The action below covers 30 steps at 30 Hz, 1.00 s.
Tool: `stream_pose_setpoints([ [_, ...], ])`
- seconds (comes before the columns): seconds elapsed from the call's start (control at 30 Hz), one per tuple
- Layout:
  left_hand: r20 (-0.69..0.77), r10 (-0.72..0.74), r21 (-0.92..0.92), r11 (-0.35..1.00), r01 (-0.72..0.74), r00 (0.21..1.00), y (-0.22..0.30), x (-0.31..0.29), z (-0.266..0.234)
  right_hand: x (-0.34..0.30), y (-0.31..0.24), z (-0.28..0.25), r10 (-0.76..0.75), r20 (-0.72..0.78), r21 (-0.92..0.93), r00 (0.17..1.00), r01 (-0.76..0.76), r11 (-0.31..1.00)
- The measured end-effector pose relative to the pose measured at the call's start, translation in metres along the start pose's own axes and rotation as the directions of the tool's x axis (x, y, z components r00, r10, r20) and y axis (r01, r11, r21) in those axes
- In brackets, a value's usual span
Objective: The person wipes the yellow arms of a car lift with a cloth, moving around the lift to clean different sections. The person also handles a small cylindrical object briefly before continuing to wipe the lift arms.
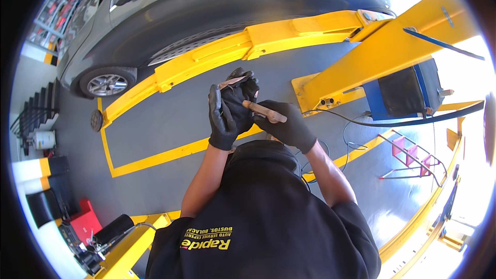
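Both my hands wear black gloves and meet in front of my chest. My left hand [227, 116] is raised, its fingers curled round a thin, flat pinkish-brown piece [232, 81] whose edge shows near the fingertips. I cannot make out its kind. My right hand [289, 124] is closed on a short tan, wood-like handle [271, 113], which slants up toward the left palm. The handle's far tip lies against or just in front of the left glove; the gloves hide parts of both pieces.
A dark grey car [206, 13] stands ahead, with a yellow lift arm [206, 57] along its side. At the right is a yellow lift post [356, 67] with a blue box [429, 85]. Cables and a metal rack [411, 157] stand right; a red box [85, 220] lies lower left.
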State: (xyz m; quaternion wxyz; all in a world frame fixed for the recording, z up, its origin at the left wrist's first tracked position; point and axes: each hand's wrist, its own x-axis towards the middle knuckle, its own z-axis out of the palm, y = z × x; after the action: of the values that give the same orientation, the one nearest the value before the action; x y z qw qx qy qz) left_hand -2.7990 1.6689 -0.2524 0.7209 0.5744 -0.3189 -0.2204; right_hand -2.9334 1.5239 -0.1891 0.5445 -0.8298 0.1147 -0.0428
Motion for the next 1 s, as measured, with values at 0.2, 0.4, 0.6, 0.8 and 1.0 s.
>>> stream_pose_setpoints([
  [0.2, 0.012, 0.032, -0.007, 0.999, -0.032, 0.999, -0.006, 0.0, -0.002, -0.011, 0.005, -0.001, 0.006, -0.075, 0.037, 0.997, -0.004, 0.999],
  [0.4, 0.271, -0.386, -0.332, 0.822, 0.462, 0.882, -0.06, -0.019, -0.011, -0.012, -0.009, -0.022, -0.026, -0.366, 0.194, 0.93, 0.104, 0.975],
  [0.6, 0.397, 0.065, 0.367, 0.903, -0.223, 0.916, -0.037, -0.026, 0.03, -0.007, -0.034, -0.034, -0.051, -0.515, 0.176, 0.856, 0.164, 0.971],
  [0.8, 0.352, 0.122, 0.599, 0.732, -0.324, 0.928, -0.005, -0.014, 0.043, -0.005, -0.05, -0.041, -0.118, -0.529, 0.19, 0.841, 0.253, 0.949],
  [1.0, 0.309, 0.308, 0.571, 0.696, -0.435, 0.9, 0.007, -0.011, 0.05, -0.025, -0.042, -0.08, -0.208, -0.365, 0.388, 0.907, 0.351, 0.852],
])
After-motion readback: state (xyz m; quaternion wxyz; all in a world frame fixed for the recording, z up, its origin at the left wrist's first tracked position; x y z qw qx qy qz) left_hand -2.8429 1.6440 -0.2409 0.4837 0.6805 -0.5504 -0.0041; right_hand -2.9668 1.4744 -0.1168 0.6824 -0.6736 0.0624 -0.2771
